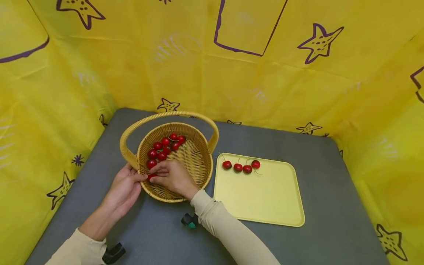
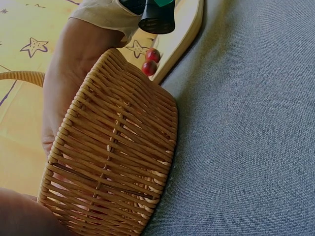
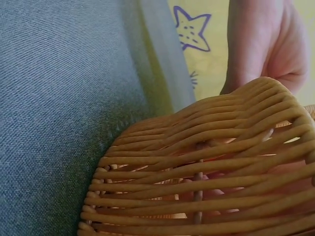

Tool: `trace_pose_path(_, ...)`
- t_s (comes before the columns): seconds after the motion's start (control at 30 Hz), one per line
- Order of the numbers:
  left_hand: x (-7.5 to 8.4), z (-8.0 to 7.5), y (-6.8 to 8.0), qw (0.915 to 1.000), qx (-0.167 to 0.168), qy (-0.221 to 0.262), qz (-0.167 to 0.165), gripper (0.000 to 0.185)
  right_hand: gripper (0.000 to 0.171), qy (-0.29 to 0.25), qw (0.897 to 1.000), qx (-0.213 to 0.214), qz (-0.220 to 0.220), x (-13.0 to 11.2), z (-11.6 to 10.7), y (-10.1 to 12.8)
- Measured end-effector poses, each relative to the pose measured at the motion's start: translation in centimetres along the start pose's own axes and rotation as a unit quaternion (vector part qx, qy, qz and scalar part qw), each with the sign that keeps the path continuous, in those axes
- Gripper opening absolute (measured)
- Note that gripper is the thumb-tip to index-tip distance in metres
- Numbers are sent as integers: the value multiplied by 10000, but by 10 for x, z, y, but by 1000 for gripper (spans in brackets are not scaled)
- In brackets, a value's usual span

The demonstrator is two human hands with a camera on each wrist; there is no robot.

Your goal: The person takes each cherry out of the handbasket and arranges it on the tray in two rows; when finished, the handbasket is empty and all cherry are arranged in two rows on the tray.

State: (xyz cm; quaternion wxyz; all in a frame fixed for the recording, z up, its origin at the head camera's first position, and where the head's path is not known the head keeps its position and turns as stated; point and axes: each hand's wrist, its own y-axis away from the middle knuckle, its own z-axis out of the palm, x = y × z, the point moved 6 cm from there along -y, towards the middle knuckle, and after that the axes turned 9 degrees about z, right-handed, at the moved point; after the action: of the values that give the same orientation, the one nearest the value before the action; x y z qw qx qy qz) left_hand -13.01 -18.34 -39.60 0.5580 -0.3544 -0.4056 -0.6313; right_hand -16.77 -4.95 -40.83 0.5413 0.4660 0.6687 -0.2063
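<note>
Your right hand [image 1: 173, 177] reaches down inside the woven basket [image 1: 195, 156], its fingers curled over a red cherry [image 1: 151, 177] by the near-left wall; the grip looks closed on that cherry, pinching it, though your fingers cover most of the fruit; your left hand [image 1: 124, 187] rests against the outside of the basket's near-left rim, fingers fairly straight and touching the weave, so that grip is open and holds nothing.

The basket stands on the grey worktop [image 1: 331, 176], left of centre, with its arched handle [image 1: 165, 115] leaning toward the back; a cluster of cherries [image 1: 163, 146] lies in the far-left part of the basket floor, just beyond your right hand; the picked cherry sits apart from that cluster, close to the rim where your two hands nearly meet.

Just beside the basket on its right lies the pale yellow tray [image 1: 265, 198]; four tray cherries [image 1: 241, 166] sit in a short row near its far-left corner, close together, stems pointing up and back.

From the left wrist view you see the basket's outer weave [image 2: 118, 147] up close; the right wrist view shows the same wall [image 3: 206, 172] with fingers faintly visible through the gaps.
</note>
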Motion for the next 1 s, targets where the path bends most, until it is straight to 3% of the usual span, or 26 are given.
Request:
trace_pose_path(0.17,0,-2,1,10000,70,32,-27,89,21,352,9993,-98,79,-2,3,2)
trace_pose_path(0.53,0,-1,1,9999,-82,84,53,89,26,944,9951,-43,-274,-10,-5,7)
trace_pose_path(0.77,0,-3,2,10000,-3,-11,-12,87,30,356,9952,89,-907,-31,-38,30)
trace_pose_path(1.0,1,-4,1,9999,-63,85,18,91,34,-670,9829,-39,-1717,-48,-84,78)
